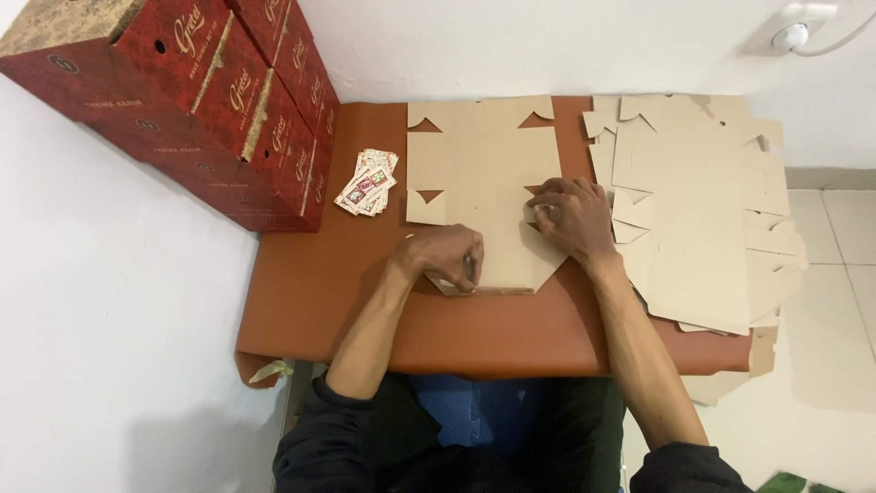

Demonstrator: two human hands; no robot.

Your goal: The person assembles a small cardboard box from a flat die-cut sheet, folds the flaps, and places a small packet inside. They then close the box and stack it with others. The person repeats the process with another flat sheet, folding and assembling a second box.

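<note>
Near the front edge of the brown table (310, 301), the left hand (447, 257) and right hand (570, 217) press flat on a die-cut tan cardboard sheet (479, 164); stacked cardboard blanks (703, 210) crowd the right edge; small printed labels (367, 183) and red boxes (201, 100) sit toward the back-left corner.

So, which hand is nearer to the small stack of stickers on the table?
Left. The left hand presses the flat cardboard sheet just right of the stickers; the right hand lies farther right, at the sheet's opposite edge.
</note>
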